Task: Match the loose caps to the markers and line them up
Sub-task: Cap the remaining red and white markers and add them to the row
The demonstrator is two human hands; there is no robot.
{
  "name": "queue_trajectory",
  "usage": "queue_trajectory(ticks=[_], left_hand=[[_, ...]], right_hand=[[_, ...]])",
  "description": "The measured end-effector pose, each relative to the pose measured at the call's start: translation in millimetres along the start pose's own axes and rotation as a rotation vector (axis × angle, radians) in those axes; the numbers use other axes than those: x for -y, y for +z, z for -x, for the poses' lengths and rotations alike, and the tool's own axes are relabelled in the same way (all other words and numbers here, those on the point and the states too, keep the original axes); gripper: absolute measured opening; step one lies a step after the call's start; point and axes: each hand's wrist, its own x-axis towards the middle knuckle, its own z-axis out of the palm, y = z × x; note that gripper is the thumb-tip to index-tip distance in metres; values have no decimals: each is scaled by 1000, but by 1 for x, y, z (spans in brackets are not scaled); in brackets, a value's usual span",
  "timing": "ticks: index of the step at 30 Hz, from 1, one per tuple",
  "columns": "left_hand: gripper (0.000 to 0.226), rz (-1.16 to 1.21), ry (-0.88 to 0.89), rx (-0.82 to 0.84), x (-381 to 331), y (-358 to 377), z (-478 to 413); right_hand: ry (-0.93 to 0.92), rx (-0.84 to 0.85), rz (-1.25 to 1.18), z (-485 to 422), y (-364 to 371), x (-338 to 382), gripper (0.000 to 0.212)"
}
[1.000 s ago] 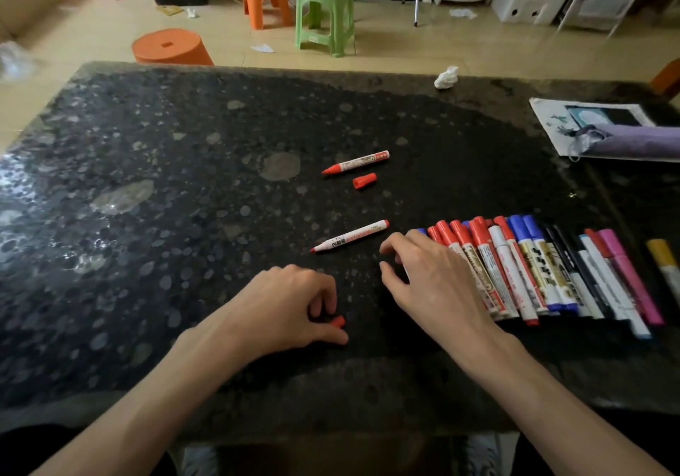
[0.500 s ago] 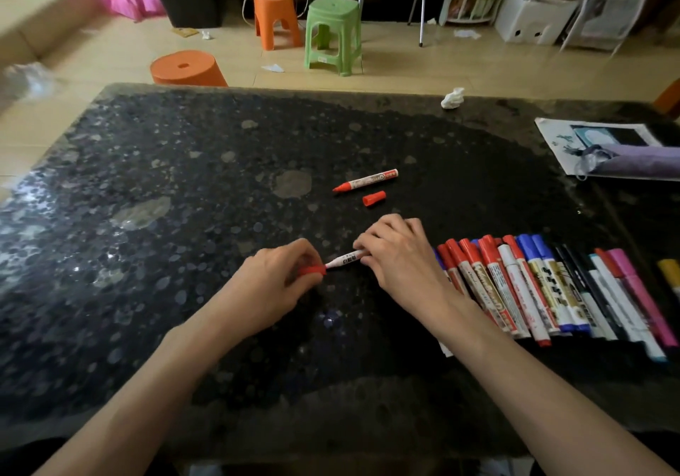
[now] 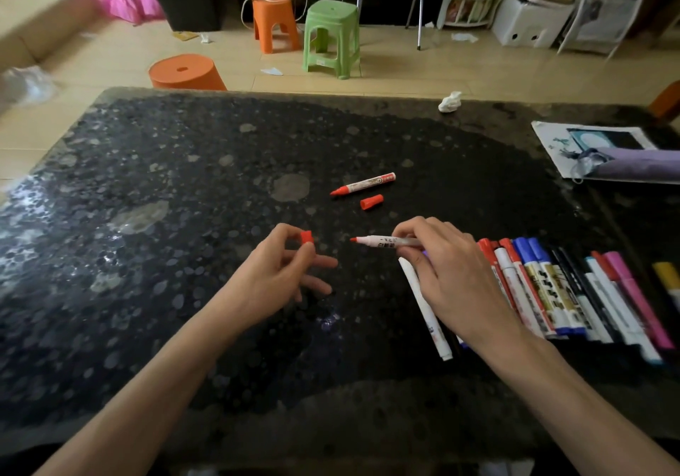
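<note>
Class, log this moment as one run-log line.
left hand: pinches red cap | right hand: holds uncapped red marker | capping: not yet done

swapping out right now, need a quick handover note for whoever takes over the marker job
Left hand pinches a red cap. Right hand grips an uncapped red marker, tip toward the cap, not touching it.
Farther back on the table: a second uncapped red marker, a loose red cap beside it.
Done: row of markers lined up at right.
Left: cap the held marker, cap the second, add both to the row.
</note>
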Motion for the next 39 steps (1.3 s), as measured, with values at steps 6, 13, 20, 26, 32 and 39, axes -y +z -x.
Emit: queue_trajectory(ticks=[6,13,20,26,32,39], left_hand=[[10,96,16,-166,0,-2,-3],[19,261,-16,3,-5,-1,1],[22,193,13,83,-8,2,5],[14,23,108,97,-8,3,6],[15,-317,405,-105,-2,10,9],[19,-230,427,-126,0,12,14]], right_hand=[[-5,-16,11,3,-7,0,19],[-47,-56,13,5,-9,2,23],[-87,-73,61,9,-9,3,22],[-127,-41,61,11,-6,8,21],[-145,-72,-90,15,-2,16,21],[-121,-123,-167,20,1,22,21]])
